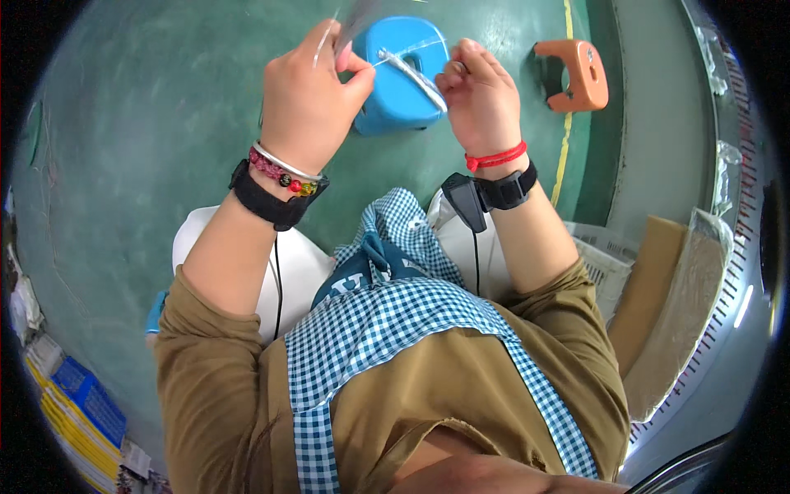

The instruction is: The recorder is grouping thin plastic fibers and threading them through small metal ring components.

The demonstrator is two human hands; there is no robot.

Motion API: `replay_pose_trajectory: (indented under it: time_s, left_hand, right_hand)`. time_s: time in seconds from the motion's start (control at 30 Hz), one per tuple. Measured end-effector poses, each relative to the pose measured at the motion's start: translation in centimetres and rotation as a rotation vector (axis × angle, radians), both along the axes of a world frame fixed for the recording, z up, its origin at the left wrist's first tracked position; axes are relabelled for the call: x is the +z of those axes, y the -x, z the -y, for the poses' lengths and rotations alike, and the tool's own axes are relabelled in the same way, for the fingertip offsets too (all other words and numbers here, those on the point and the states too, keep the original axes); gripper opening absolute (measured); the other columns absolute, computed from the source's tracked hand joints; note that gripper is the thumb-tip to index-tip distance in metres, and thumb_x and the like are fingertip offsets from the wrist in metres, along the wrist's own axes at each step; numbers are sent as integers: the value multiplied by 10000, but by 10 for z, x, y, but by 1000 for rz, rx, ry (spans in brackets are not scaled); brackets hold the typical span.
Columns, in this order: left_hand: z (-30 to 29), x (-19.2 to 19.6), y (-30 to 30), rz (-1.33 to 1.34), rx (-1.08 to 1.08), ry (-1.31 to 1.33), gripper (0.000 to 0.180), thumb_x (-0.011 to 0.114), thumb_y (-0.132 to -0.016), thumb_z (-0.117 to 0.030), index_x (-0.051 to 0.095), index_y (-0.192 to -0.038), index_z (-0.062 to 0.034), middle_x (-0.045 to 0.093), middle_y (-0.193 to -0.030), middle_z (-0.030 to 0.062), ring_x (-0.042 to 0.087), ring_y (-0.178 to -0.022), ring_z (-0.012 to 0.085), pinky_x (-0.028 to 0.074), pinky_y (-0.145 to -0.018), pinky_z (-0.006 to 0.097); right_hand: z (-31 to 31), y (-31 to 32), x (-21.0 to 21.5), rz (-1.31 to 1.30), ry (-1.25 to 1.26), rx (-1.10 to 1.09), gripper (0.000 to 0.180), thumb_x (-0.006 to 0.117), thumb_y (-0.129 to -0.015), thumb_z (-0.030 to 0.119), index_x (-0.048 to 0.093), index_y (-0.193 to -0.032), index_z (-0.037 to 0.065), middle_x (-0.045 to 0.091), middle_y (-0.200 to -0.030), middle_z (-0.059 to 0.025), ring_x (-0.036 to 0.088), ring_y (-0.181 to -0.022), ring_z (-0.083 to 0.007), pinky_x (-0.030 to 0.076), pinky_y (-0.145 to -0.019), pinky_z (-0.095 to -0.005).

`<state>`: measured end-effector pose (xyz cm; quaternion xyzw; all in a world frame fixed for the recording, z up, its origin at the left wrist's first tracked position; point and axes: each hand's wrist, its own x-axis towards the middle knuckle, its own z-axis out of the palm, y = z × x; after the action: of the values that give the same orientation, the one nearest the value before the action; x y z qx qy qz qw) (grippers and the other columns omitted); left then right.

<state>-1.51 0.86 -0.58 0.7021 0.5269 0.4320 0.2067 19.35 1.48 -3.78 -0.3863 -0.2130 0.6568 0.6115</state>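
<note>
Left hand (317, 95) is pinching a dark blurred strip (355, 29) between thumb and fingers. Right hand (485, 95) is curling closed, thumb against fingers; can't tell if it's gripping the clear strand (424, 41) that's showing between the hands. Key relation: silvery stick (414, 80) is showing in the gap, right of left hand, left of right hand. Long axis is running diagonally, upper end near left thumb, lower end just beside right hand, so right looks nearer. Can't tell if it's resting on the blue stool (383, 107) or hanging above it. Orange stool (586, 78) is standing farther right
</note>
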Motion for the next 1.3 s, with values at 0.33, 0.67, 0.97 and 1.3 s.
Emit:
replay_pose_trajectory:
  time_s: [0.33, 0.67, 0.97, 1.3]
  left_hand:
    - [7, 1, 20, 21, 1, 4, 275, 747, -757, -66, 505, -879, -26, 692, -732, 77, 655, -638, 293, 504, -587, 359]
    - [5, 9, 48, 51, 129, -34, 238, 713, -819, -146, 507, -836, -29, 589, -656, 108, 597, -612, 320, 470, -565, 384]
    - [-4, 12, 58, 204, 170, 95, 367, 708, -846, -261, 439, -714, -50, 454, -562, 85, 452, -493, 227, 383, -498, 340]
    - [-11, 7, 44, 333, -3, 256, 225, 639, -912, -252, 527, -914, -57, 556, -701, -2, 501, -520, 143, 381, -472, 297]
  right_hand:
    - [-8, 1, 30, 1512, -842, 95, 201, 741, -764, 23, 709, -950, 90, 683, -862, -57, 624, -832, -225, 501, -665, -316]
    - [-30, -2, -44, 1406, -442, 137, 74, 722, -818, 83, 677, -825, 25, 678, -754, -85, 627, -665, -189, 491, -593, -304]
    - [-16, -19, -214, 1631, 320, 216, 308, 796, -739, 311, 707, -768, 17, 698, -738, -142, 676, -716, -264, 526, -705, -375]
    - [-36, -22, -167, 1414, 327, 50, 275, 773, -771, 255, 685, -778, -6, 677, -690, -99, 631, -638, -156, 511, -621, -320]
